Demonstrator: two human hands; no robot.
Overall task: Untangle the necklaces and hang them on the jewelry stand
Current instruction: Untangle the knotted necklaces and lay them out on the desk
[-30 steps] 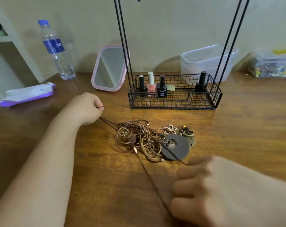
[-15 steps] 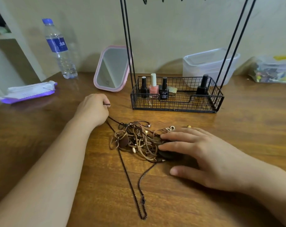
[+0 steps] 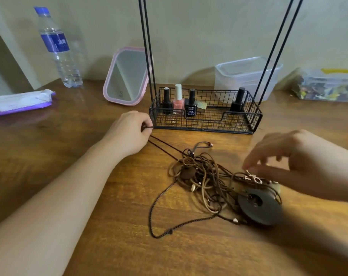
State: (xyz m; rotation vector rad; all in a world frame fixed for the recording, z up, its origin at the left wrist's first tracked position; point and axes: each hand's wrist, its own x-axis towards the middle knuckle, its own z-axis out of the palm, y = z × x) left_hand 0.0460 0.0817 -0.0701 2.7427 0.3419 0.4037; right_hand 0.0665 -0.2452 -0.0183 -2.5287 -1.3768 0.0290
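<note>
A tangle of brown cord necklaces (image 3: 205,180) lies on the wooden table, with a grey disc pendant (image 3: 258,208) at its right and a round brown pendant (image 3: 187,173) at its left. My left hand (image 3: 129,132) grips a dark chain (image 3: 163,146) that runs taut into the tangle. A loose loop of dark chain (image 3: 155,212) trails toward me. My right hand (image 3: 300,162) hovers over the tangle's right side, fingers and thumb spread near a small metal charm (image 3: 252,179); it is blurred. The black jewelry stand (image 3: 205,116) rises behind, its hooks out of view.
The stand's wire basket (image 3: 256,118) holds several nail polish bottles. Behind are a pink-framed mirror (image 3: 127,76), a clear plastic box (image 3: 246,76), a water bottle (image 3: 57,48), a wipes pack (image 3: 19,100) at the left and a bag of small items (image 3: 326,86) at the right.
My right hand let the chain's near end drop, pressed on the pile, then lifted off its right side. The tangle shifted right. My left hand still grips the chain.
</note>
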